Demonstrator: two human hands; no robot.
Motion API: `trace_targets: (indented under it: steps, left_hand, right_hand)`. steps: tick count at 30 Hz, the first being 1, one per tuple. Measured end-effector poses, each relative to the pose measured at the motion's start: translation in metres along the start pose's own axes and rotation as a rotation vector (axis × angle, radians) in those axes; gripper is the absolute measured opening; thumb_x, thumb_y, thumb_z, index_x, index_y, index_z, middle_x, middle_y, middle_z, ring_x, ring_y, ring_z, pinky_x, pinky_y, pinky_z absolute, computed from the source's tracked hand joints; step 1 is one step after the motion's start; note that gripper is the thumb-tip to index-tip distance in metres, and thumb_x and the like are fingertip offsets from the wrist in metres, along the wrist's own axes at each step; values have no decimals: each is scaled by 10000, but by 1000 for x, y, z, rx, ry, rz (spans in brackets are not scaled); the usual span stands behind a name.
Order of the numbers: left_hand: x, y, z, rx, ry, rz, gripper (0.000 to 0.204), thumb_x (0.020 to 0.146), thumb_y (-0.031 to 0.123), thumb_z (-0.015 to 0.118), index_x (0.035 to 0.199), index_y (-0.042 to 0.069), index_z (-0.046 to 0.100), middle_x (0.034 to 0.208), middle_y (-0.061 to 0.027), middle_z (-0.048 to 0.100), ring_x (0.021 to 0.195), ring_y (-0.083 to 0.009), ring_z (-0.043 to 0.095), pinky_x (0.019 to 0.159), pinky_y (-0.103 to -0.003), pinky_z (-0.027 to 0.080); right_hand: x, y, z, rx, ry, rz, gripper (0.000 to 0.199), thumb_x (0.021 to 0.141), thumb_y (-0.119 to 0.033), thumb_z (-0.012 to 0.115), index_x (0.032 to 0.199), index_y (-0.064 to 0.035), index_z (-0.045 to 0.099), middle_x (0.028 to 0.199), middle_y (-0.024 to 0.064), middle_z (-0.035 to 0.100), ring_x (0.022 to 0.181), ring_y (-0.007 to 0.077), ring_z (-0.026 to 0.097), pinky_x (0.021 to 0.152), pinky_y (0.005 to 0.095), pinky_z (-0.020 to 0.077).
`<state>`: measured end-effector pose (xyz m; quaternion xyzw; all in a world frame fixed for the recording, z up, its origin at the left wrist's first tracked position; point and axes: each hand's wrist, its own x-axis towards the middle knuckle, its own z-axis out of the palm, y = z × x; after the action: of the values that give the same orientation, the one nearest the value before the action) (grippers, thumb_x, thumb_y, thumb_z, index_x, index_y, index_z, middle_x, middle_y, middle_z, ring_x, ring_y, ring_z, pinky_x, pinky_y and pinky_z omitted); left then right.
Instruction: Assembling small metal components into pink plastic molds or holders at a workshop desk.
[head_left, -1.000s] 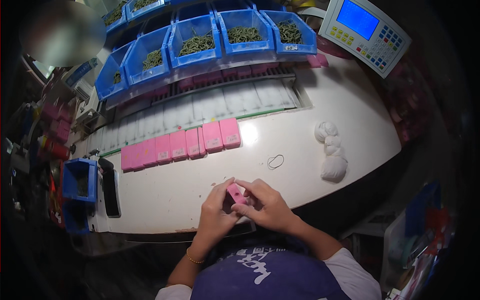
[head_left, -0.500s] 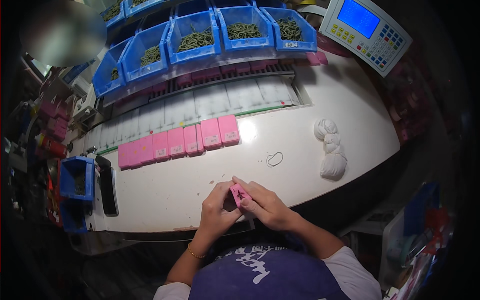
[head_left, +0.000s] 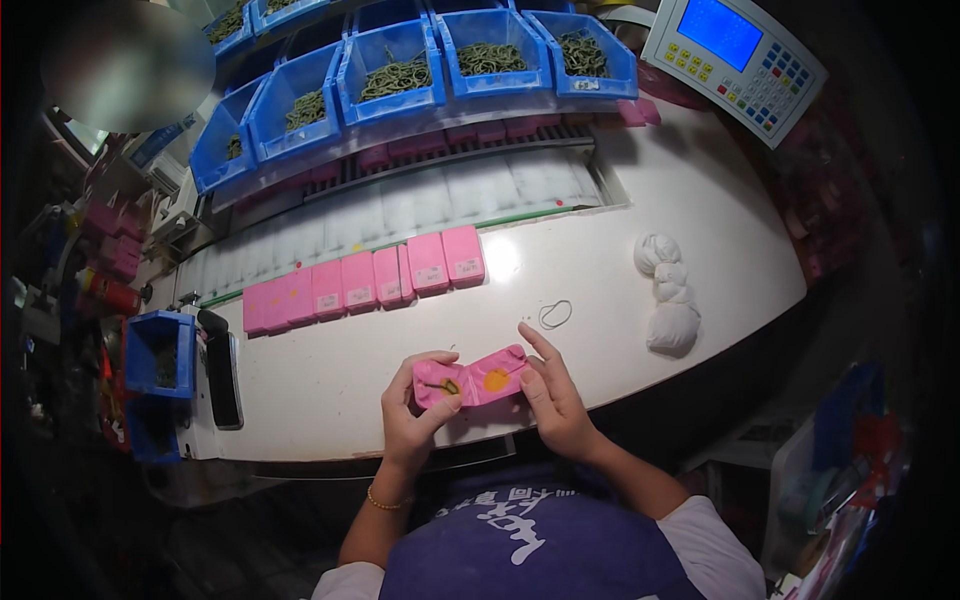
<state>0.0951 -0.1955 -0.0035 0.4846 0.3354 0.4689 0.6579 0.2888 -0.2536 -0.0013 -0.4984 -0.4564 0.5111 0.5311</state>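
Observation:
A pink rubber mold (head_left: 476,380) lies spread like a book between my hands, just above the near edge of the table. My left hand (head_left: 409,428) grips its left half, thumb along the lower edge. On that half sits a small olive-green piece (head_left: 449,386) with a dark stem-like line beside it, too small to name surely. The inside of the right half bears a yellow-orange patch (head_left: 497,379). My right hand (head_left: 562,412) pinches that half's outer edge with the thumb, its index finger pointing up and away.
Beyond my hands stands a row of closed pink molds (head_left: 358,280). Blue bins (head_left: 390,90) of green pieces fill the rack behind. A white cloth bundle (head_left: 668,295) and thin loop (head_left: 555,314) lie right. A phone-like black device (head_left: 220,370) stands left, a control panel (head_left: 735,60) far right.
The pink mold, held closed half a second ago, is now spread into two halves showing its inside. My hands have moved apart, the right one further right.

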Motion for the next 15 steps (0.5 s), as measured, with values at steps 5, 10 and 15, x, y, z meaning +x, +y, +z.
trace_targets:
  steps: [5,10,15]
  left_hand:
    - [-2,23,-6,319,-15,-134,414,818,-29,716,1201,-21,558,1086,-107,626,841,-96,648,710,-209,539]
    - [8,34,2,195,-106,-263,414,844,-3,714,1218,-6,537,979,-80,628,714,-57,596,587,-182,484]
    - [20,23,24,56,-224,-294,396,873,16,700,1225,1,519,830,-25,607,630,-26,516,541,-175,400]
  right_hand:
    - [5,7,0,-470,44,-342,451,1005,-90,478,1443,0,416,990,189,578,833,324,556,861,412,487]
    - [12,-12,-15,-1033,68,-595,553,891,2,564,1429,-21,435,1015,171,567,936,316,545,856,420,471]
    - [19,-11,-32,-847,-138,-484,492,898,-22,597,1371,-24,465,970,159,567,901,324,550,817,402,484]
